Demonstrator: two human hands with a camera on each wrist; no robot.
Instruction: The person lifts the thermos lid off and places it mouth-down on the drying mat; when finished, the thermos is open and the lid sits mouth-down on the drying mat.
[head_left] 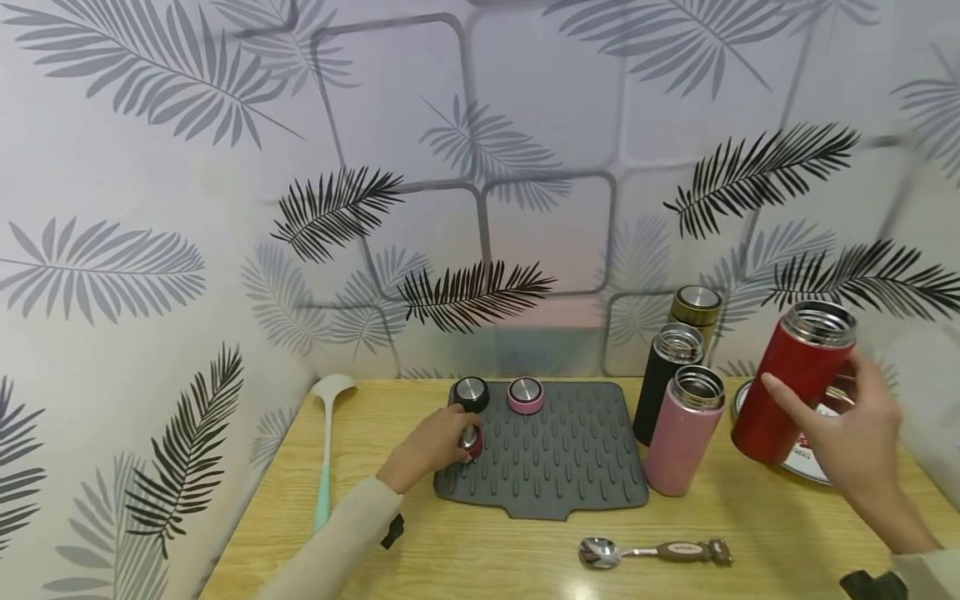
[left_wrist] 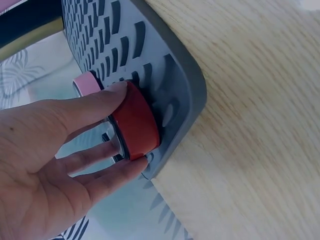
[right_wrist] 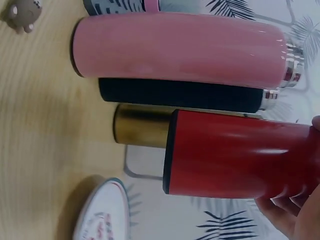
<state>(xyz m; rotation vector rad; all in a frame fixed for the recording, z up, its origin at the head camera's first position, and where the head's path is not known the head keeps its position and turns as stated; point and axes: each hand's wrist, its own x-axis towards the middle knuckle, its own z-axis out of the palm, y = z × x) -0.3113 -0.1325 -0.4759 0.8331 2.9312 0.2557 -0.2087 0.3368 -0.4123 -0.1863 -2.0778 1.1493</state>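
Observation:
My left hand (head_left: 438, 443) pinches a red thermos lid (left_wrist: 136, 122) between thumb and fingers, at the left edge of the grey drying mat (head_left: 558, 450). Behind it on the mat sit a black lid (head_left: 471, 392) and a pink lid (head_left: 526, 394). On the right, my right hand (head_left: 855, 425) grips an uncapped red thermos (head_left: 798, 387), its steel mouth upward and slightly tilted. In the right wrist view the base of this red thermos (right_wrist: 225, 155) hangs above the table. Beside it stand uncapped pink (head_left: 686, 437) and black (head_left: 663, 379) thermoses.
A gold thermos (head_left: 696, 308) with its lid on stands behind the black one. A white plate (head_left: 810, 458) lies behind the red thermos. Toward the front is a spoon (head_left: 652, 552) with a brown handle. A ladle (head_left: 327, 442) with a green handle lies at the left.

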